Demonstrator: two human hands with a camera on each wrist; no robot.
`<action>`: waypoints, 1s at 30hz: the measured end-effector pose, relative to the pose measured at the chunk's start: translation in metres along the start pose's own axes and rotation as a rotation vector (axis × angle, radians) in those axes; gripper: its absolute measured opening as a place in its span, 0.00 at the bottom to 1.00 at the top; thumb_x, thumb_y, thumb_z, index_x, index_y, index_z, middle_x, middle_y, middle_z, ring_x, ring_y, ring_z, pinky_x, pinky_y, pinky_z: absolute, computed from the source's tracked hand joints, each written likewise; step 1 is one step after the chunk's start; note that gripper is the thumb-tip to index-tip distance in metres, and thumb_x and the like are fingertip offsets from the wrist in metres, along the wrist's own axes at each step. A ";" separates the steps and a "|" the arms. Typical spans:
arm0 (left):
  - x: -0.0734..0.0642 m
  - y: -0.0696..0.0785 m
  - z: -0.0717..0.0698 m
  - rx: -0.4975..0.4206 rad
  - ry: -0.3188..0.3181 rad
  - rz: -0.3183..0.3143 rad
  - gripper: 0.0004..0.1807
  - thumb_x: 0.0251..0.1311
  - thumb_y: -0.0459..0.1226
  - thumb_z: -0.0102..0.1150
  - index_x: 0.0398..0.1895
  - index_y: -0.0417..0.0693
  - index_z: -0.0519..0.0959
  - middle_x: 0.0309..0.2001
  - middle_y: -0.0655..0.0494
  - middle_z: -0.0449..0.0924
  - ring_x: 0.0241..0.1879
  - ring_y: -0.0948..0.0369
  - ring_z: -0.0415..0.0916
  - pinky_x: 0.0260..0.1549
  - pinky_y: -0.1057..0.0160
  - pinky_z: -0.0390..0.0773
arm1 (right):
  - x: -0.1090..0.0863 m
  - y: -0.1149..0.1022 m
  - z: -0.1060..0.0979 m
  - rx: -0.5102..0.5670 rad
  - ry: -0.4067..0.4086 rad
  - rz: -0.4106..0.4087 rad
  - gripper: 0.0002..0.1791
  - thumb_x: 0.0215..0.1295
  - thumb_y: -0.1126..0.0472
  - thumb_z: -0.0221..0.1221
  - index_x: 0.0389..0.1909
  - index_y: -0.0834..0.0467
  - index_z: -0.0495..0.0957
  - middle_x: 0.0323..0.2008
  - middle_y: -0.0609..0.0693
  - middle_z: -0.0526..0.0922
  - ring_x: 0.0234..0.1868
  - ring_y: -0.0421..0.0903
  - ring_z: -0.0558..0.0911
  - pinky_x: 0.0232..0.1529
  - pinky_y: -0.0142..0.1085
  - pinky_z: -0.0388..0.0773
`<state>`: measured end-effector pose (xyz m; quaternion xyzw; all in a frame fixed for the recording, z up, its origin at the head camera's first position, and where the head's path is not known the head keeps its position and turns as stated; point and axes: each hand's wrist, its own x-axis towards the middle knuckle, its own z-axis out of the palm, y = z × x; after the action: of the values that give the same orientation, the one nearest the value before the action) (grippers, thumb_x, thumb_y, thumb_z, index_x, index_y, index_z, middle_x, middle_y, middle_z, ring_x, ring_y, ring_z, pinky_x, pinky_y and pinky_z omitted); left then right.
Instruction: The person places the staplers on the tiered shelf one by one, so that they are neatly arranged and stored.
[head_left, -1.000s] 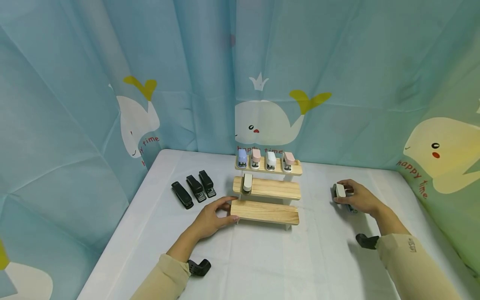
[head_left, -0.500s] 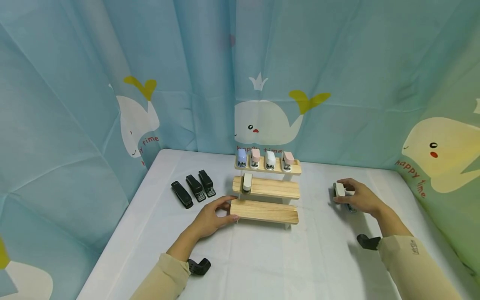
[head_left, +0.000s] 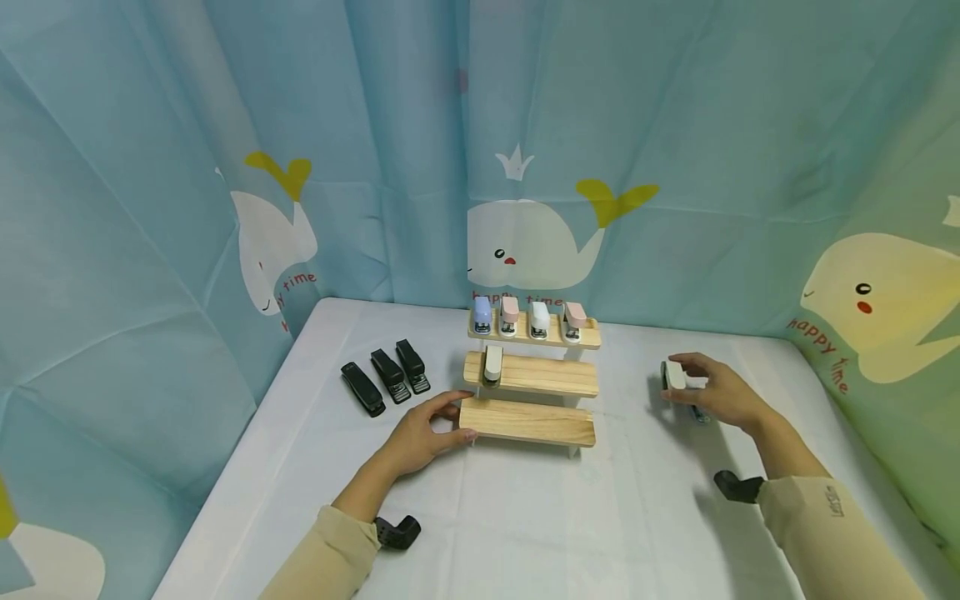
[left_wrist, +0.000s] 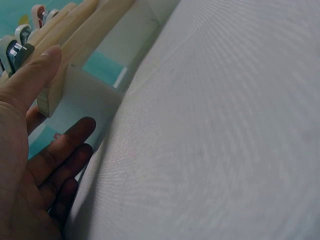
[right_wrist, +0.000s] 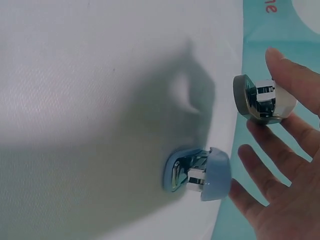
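My left hand (head_left: 420, 433) grips the left end of the lowest board (head_left: 528, 423) of a three-step wooden stand, thumb and index finger at its corners. In the left wrist view, the other fingers (left_wrist: 75, 135) spread below the board. At the right of the table, my right hand (head_left: 723, 396) pinches a small white-topped stapler (head_left: 674, 375) between thumb and fingertips. The right wrist view shows its grey base (right_wrist: 241, 97) off the cloth. A blue stapler (right_wrist: 217, 175) rests on the table under that hand, close to the lower fingers.
On the stand's middle board (head_left: 555, 377) sits a white-topped stapler (head_left: 492, 363) at the left. The top board (head_left: 593, 335) bears a row of blue, pink and white staplers. Three black staplers (head_left: 390, 372) lie left of the stand. A whale-print curtain (head_left: 420, 208) surrounds the table.
My right hand has drawn the white-topped stapler slightly up and left, away from the blue one. The left hand keeps its place on the stand.
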<state>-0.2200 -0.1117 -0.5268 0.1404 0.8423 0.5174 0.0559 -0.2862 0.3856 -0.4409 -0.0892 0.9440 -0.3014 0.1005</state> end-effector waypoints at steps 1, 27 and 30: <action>0.000 0.000 0.000 0.000 0.000 0.001 0.33 0.58 0.56 0.74 0.67 0.77 0.75 0.51 0.64 0.83 0.59 0.59 0.78 0.65 0.46 0.71 | -0.001 -0.001 0.000 0.003 0.002 -0.002 0.45 0.68 0.45 0.68 0.77 0.62 0.60 0.72 0.75 0.63 0.73 0.74 0.62 0.61 0.72 0.64; -0.001 0.000 0.000 -0.004 0.000 -0.013 0.33 0.57 0.57 0.74 0.67 0.80 0.74 0.52 0.63 0.82 0.59 0.60 0.78 0.64 0.46 0.71 | -0.016 -0.043 0.008 0.024 0.074 -0.089 0.44 0.66 0.42 0.69 0.75 0.58 0.65 0.70 0.66 0.71 0.71 0.67 0.66 0.67 0.65 0.63; -0.001 0.000 0.000 -0.011 -0.002 -0.009 0.33 0.57 0.56 0.74 0.67 0.79 0.74 0.52 0.63 0.82 0.59 0.59 0.77 0.64 0.46 0.71 | -0.018 -0.047 0.009 0.032 0.080 -0.109 0.43 0.66 0.43 0.69 0.75 0.58 0.66 0.69 0.65 0.72 0.71 0.67 0.67 0.67 0.65 0.63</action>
<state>-0.2191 -0.1118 -0.5267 0.1369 0.8399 0.5219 0.0596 -0.2614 0.3471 -0.4175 -0.1267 0.9360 -0.3248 0.0474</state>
